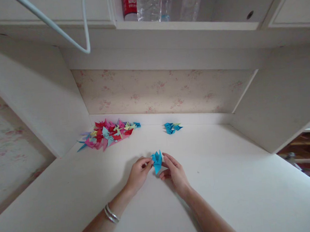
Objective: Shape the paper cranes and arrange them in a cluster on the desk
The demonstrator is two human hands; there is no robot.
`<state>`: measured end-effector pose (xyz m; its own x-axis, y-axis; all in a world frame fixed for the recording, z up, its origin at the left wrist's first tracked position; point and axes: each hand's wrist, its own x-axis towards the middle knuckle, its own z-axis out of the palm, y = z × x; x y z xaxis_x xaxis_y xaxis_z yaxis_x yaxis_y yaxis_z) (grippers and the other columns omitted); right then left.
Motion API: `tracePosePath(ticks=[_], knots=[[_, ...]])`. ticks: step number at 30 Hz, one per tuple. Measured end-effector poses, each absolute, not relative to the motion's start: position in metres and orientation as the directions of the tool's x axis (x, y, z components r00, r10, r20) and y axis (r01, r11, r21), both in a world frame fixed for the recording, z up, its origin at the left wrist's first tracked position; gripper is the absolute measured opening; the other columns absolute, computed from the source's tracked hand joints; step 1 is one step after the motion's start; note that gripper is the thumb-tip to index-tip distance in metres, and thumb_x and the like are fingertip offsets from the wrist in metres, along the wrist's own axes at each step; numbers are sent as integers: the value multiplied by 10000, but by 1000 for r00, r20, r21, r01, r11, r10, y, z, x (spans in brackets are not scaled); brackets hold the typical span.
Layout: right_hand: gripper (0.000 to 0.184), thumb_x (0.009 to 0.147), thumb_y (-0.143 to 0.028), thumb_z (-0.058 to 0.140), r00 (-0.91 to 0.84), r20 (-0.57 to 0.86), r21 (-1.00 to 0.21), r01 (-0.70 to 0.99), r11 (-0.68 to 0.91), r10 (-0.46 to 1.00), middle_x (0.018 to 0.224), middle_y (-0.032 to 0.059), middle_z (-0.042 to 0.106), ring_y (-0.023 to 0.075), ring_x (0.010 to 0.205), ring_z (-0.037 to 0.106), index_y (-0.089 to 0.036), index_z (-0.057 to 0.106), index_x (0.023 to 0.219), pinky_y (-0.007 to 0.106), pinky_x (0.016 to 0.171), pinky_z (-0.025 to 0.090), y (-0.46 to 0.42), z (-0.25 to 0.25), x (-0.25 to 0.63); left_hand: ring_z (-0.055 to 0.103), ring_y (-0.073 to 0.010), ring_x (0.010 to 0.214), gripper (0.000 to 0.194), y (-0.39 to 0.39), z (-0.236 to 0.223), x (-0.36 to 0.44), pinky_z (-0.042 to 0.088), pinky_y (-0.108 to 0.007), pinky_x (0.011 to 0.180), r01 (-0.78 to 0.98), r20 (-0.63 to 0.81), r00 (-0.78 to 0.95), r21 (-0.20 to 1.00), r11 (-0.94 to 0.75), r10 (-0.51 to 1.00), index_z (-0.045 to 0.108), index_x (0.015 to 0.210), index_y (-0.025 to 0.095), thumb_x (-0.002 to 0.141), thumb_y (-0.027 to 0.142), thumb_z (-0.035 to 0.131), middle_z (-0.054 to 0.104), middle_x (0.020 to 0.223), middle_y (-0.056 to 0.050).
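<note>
A blue folded paper crane (157, 161) is held a little above the white desktop, between my two hands. My left hand (139, 172) pinches its left side with thumb and index finger; the other fingers are curled in. On the crane's right side is my right hand (176, 172), its fingers bent and spread apart. One of its fingers reaches the crane's edge, but I cannot tell whether it presses on it. Two silver bangles (112, 213) circle my left wrist.
A heap of colourful paper cranes (108, 133) lies at the back left of the white desk (228, 181). Several blue and greenish cranes (171, 127) form a smaller group at the back middle. Overhead, a shelf (191, 24) carries bottles (149, 5), and a white cable (58, 29) hangs down.
</note>
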<state>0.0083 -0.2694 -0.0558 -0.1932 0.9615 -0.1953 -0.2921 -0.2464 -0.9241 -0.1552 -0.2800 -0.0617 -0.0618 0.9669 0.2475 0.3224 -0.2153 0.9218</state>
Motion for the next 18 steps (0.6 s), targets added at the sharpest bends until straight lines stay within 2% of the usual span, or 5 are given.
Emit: tracePosePath(ticks=[4,7,9,11,18], knots=[[446,835,-573,495,-78,-171,-966,-184,-183,982,735,0,652,96,367,501,-216,501,1102,219,371,363,-278,-64,6,605,-171,783,337,-267,-64,-164,451,-254,681,393,305,-138,890,-231,942,711,857,168,837,455,535,662,849,-52],[292,888,-461,436,-145,-52,-996,85,-40,988,614,-31,595,89,401,470,-206,575,867,201,395,318,-284,-72,3,625,-176,815,320,-247,-64,-160,462,-254,705,430,304,-103,872,-233,947,714,903,167,833,428,543,693,901,-58],[250,883,-341,450,-254,16,-956,278,89,967,581,-27,594,98,475,504,-203,609,749,199,455,328,-288,-74,2,639,-173,819,309,-228,-63,-151,468,-249,721,458,297,-42,854,-246,954,716,922,167,833,406,541,712,923,-56],[231,865,-262,457,-342,64,-886,413,211,938,596,-24,623,105,538,536,-213,639,732,198,508,335,-291,-72,2,651,-169,813,312,-207,-62,-139,472,-241,735,496,288,14,830,-257,958,716,943,165,839,388,525,725,940,-50],[212,862,-245,470,-446,109,-709,591,384,888,671,-41,666,100,571,551,-257,667,786,201,538,310,-294,-64,4,659,-162,844,275,-141,-60,-94,459,-211,762,557,303,139,763,-328,943,732,912,185,841,324,505,740,922,-22]])
